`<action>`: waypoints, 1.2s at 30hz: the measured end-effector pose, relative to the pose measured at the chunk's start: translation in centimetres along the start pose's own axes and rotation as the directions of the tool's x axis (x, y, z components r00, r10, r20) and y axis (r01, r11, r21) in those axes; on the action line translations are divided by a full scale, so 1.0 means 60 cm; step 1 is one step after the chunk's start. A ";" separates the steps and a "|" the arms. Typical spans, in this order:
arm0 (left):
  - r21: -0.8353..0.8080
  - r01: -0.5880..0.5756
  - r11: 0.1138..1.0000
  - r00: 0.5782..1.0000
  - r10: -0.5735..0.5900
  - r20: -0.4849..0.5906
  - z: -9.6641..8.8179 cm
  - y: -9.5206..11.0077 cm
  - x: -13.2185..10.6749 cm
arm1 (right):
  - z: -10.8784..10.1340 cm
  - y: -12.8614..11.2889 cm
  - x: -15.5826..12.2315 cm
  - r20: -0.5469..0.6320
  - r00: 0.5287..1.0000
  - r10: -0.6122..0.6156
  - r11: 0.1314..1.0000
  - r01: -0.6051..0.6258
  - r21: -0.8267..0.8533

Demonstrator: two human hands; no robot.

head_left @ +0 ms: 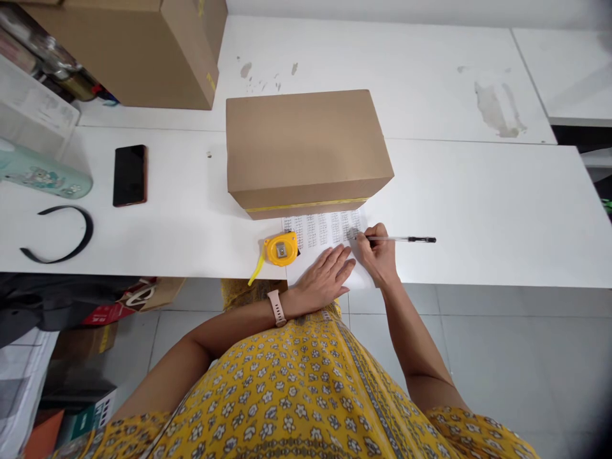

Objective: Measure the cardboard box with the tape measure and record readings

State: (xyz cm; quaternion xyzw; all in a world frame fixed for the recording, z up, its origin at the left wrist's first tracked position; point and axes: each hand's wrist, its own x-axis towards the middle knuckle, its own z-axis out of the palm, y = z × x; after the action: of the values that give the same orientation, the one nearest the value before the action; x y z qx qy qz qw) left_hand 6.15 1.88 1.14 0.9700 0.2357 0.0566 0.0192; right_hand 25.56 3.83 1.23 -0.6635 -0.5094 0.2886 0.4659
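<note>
Plainly enough, the right hand (382,258) is curled closed around a slim pen (401,239), thumb and fingers pinching it near the tip, its black end pointing out to the right of that hand. Under both hands lies a sheet of paper (320,231) filled with columns of small dark writing, and the pen's tip is at its right side. Just left of the right hand, the left hand (325,277) rests palm down on the near part of the sheet, flat, fingers a little spread, gripping nothing. A yellow tape measure (282,250) sits near the left hand, to its left and slightly beyond. Directly beyond both hands stands a cardboard box (308,143), overhanging the sheet's far edge in this view. Well left of the left hand lie a dark phone (130,175) and a curved black band (86,229).
</note>
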 end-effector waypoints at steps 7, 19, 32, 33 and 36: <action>-0.003 -0.005 1.000 1.000 0.004 -0.014 -0.001 -0.001 0.000 | -0.001 0.002 -0.001 0.007 1.000 0.013 1.000 -0.013 -0.022; -0.075 0.014 0.997 1.000 -0.014 -0.001 -0.008 -0.001 0.004 | -0.002 0.001 -0.003 -0.153 0.988 -0.025 0.999 0.028 0.018; -0.398 0.396 0.827 0.791 -0.528 -0.309 -0.077 -0.097 -0.114 | -0.126 0.077 0.039 -0.086 0.972 -0.217 0.713 0.097 -0.695; -0.414 0.432 0.801 0.783 -0.561 -0.269 -0.071 -0.103 -0.121 | -0.124 0.069 0.036 -0.108 0.966 -0.237 0.714 0.098 -0.693; -0.490 0.457 0.742 0.766 -0.609 -0.207 -0.056 -0.113 -0.130 | -0.097 0.023 0.011 -0.187 0.936 -0.298 0.780 0.126 -0.613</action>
State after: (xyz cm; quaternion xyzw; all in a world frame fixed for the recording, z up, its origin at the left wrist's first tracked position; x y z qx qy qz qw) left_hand -4.22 4.33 3.28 0.8055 0.4896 0.2702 0.1960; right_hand 31.30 2.50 2.36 -0.7464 -0.5762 -0.0340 0.3313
